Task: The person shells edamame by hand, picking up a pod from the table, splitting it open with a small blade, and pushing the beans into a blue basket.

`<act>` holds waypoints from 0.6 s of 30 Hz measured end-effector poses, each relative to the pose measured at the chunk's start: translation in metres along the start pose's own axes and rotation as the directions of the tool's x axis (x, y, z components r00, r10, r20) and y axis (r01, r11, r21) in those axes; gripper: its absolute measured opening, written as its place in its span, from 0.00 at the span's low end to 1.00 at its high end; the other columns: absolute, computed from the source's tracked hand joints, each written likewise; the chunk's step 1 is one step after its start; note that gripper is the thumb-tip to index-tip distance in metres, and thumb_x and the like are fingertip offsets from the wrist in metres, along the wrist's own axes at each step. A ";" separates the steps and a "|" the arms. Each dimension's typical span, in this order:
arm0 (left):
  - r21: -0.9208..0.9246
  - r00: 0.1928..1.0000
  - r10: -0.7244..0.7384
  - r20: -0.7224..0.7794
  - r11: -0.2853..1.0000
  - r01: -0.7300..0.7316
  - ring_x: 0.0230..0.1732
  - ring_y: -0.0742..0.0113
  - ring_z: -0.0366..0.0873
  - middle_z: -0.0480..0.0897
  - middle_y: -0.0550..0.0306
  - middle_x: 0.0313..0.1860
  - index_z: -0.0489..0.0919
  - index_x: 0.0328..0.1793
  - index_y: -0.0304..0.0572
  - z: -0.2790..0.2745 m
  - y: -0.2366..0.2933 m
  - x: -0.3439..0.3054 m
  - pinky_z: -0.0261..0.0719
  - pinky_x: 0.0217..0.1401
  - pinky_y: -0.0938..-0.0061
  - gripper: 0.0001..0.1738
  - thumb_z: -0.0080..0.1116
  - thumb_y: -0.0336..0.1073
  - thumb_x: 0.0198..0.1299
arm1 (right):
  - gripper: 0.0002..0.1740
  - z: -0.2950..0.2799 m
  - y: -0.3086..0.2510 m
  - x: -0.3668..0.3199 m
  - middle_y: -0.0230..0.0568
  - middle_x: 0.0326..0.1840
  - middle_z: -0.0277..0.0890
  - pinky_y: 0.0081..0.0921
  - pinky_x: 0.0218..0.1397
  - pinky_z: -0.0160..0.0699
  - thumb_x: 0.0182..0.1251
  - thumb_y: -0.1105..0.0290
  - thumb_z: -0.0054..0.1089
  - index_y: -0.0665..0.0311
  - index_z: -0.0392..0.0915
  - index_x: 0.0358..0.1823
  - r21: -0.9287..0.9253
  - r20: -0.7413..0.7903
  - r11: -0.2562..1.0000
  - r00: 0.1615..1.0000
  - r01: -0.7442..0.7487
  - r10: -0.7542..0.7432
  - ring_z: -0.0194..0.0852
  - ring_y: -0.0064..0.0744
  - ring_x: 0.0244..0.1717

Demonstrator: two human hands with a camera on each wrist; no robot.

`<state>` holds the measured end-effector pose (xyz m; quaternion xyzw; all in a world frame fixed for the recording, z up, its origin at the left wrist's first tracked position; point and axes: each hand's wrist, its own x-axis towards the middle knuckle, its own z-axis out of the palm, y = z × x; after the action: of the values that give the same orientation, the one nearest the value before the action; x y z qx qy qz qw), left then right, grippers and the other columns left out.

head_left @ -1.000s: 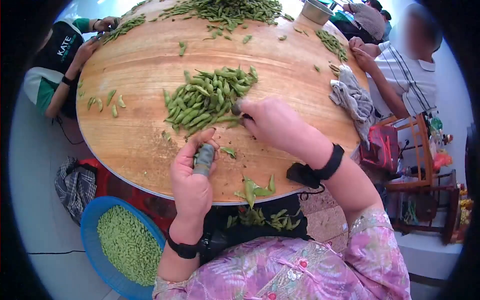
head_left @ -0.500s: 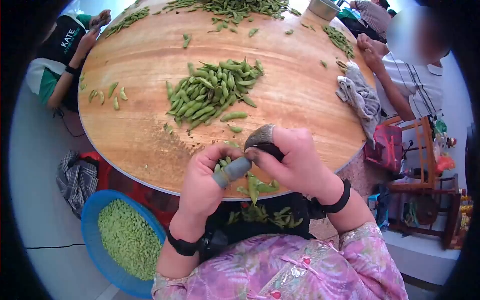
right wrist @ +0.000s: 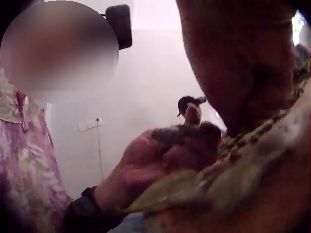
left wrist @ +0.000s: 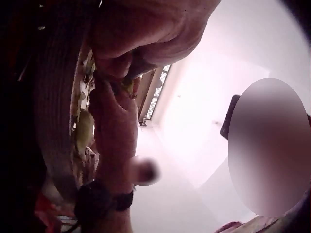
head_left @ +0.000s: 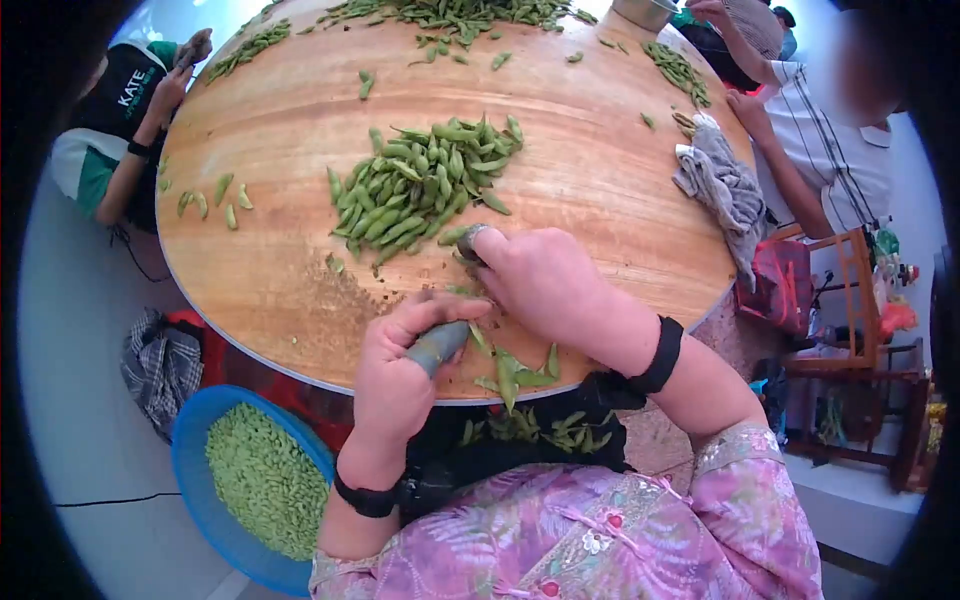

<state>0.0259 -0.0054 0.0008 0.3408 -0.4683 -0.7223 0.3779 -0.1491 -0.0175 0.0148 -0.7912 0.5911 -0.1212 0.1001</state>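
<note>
In the head view, my left hand (head_left: 395, 375) is curled near the table's front edge, a grey-green cover on its thumb; its palm is hidden, though green beans showed in it half a second ago. My right hand (head_left: 545, 280) reaches to the front of the heap of green pods (head_left: 415, 190), fingers bent down at a pod (head_left: 453, 236) on its edge. A dark cover sits on its thumb. The fingertips are partly hidden; in the left wrist view, a bit of green (left wrist: 129, 86) shows at them. Opened husks (head_left: 508, 375) lie right of my left hand.
A blue basin (head_left: 185, 465) of shelled beans stands below the round table (head_left: 270, 160) at left. A grey cloth (head_left: 720, 185) lies on its right edge. Husks (head_left: 540, 430) lie on my dark lap. People sit at the left and right, and more pods lie at the far side.
My right hand has moved from my left thumb, where it was half a second ago, forward and left to the heap. My left hand has closed over the beans that showed in it.
</note>
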 end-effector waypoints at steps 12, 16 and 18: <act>-0.428 0.985 0.008 -0.170 0.900 -0.081 0.23 0.85 0.67 0.79 0.65 0.33 0.78 0.44 0.39 0.015 -0.005 0.010 0.58 0.21 0.91 0.10 0.59 0.25 0.55 | 0.11 -0.018 -0.002 -0.014 0.40 0.18 0.72 0.24 0.24 0.69 0.56 0.67 0.59 0.70 0.75 0.28 0.811 0.004 0.573 0.980 -0.120 0.199 0.71 0.25 0.20; -0.503 0.978 0.027 -0.205 0.854 -0.129 0.22 0.85 0.66 0.79 0.64 0.33 0.78 0.41 0.40 0.018 -0.010 0.014 0.57 0.20 0.90 0.07 0.59 0.25 0.55 | 0.11 -0.015 -0.004 -0.023 0.29 0.19 0.69 0.16 0.23 0.63 0.64 0.65 0.54 0.68 0.74 0.32 0.891 0.141 0.406 0.974 -0.203 0.178 0.64 0.14 0.21; -0.514 0.987 0.033 -0.154 0.851 -0.109 0.22 0.85 0.66 0.79 0.64 0.32 0.78 0.39 0.41 0.020 -0.007 0.016 0.57 0.19 0.90 0.06 0.59 0.25 0.55 | 0.10 -0.015 -0.002 -0.026 0.25 0.21 0.69 0.11 0.22 0.60 0.68 0.66 0.50 0.66 0.74 0.36 0.921 0.198 0.311 0.970 -0.235 0.144 0.61 0.10 0.20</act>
<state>-0.0002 -0.0090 -0.0017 0.2580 -0.2399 -0.7819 0.5142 -0.1588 0.0083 0.0276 -0.5180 0.4970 -0.3949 0.5734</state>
